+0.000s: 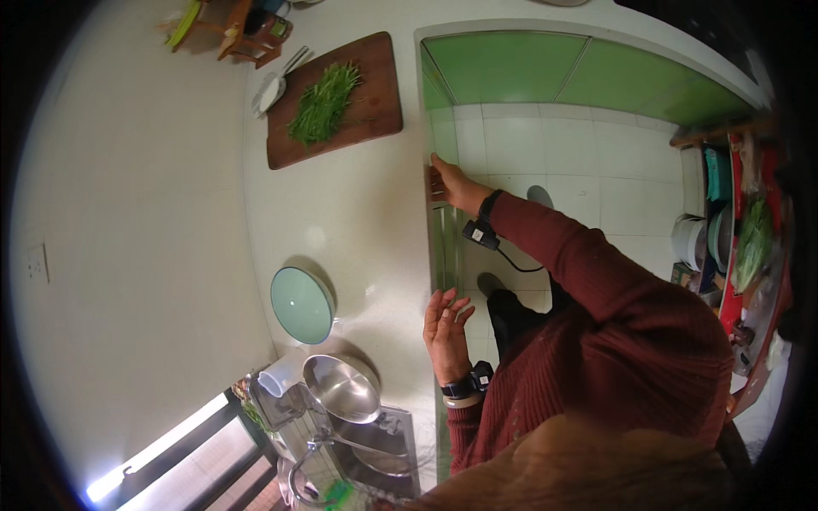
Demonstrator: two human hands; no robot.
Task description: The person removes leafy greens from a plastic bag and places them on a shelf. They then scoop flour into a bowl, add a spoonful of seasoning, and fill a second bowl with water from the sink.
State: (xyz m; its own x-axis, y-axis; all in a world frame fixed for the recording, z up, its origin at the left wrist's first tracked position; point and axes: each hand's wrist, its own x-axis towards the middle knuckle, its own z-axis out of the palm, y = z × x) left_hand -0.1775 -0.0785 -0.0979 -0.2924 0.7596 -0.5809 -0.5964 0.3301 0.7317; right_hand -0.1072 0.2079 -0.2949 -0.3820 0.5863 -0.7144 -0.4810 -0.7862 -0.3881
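My right hand reaches to the green cabinet front just below the counter edge. Its thumb is raised and its fingers curl at the front; whether they grip anything is unclear. Lower in the view, my left hand hovers by the counter's front edge, fingers loosely bent and apart, holding nothing. Both wrists carry black strapped devices. Chopped green leaves lie heaped on a brown cutting board on the white counter. A metal-handled kitchen knife rests beside the board.
A pale green bowl, a white plastic cup and a stainless steel basin stand near the sink and its faucet. A wooden rack holds a jar. Shelves at right hold leafy vegetables and a bucket.
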